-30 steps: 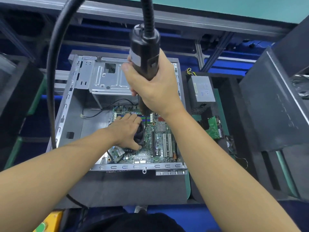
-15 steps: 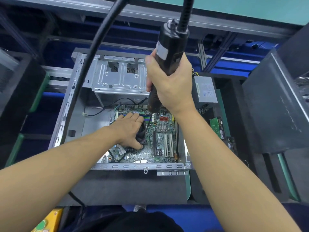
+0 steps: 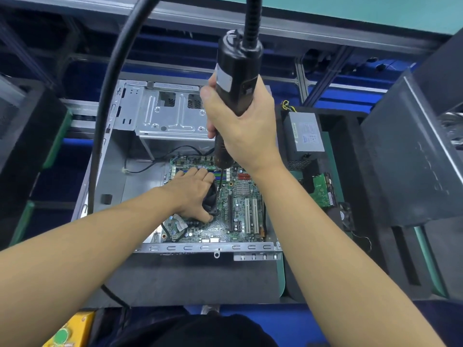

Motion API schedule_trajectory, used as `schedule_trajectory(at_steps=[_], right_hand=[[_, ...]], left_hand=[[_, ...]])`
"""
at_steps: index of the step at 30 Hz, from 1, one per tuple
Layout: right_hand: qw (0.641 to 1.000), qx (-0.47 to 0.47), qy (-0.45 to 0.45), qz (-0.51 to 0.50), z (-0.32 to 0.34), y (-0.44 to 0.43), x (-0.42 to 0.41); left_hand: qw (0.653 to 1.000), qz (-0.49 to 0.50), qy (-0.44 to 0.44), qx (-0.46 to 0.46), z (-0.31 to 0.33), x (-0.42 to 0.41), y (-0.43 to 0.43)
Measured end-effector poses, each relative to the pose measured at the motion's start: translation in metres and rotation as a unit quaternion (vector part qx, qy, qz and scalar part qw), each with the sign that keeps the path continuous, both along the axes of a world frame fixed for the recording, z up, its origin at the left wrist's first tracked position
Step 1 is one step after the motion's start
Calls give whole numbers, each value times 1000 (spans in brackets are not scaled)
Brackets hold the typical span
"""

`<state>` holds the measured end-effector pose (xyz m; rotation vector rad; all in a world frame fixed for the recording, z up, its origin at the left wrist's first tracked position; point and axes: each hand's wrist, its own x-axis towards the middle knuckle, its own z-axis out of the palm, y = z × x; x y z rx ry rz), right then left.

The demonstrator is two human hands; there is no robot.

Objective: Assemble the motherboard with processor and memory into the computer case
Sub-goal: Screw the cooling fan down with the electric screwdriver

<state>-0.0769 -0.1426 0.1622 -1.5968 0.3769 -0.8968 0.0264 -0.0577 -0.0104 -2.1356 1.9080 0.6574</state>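
Screwdriver (image 3: 235, 78) over motherboard (image 3: 241, 216), inside case (image 3: 112, 176).
Our right hand (image 3: 246, 136) grips the upright screwdriver, bit tip just beside the cooler fan (image 3: 210, 200) our left hand (image 3: 191, 189) clasps.

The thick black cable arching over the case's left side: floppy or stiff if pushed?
Probably stiff and springy: the thick black cable holds one smooth, wide arc without kinks. Likely heavy for a cord, given its girth. A nudge would probably sway it, as it seems unsupported beside the grey metal computer case.
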Motion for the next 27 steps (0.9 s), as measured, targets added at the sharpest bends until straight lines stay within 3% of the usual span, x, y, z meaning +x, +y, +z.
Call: schedule_trajectory(at_steps=[27], right_hand=[[1000, 5, -4, 6, 1, -1, -1]], left_hand=[[1000, -2, 8, 12, 0, 1, -2]])
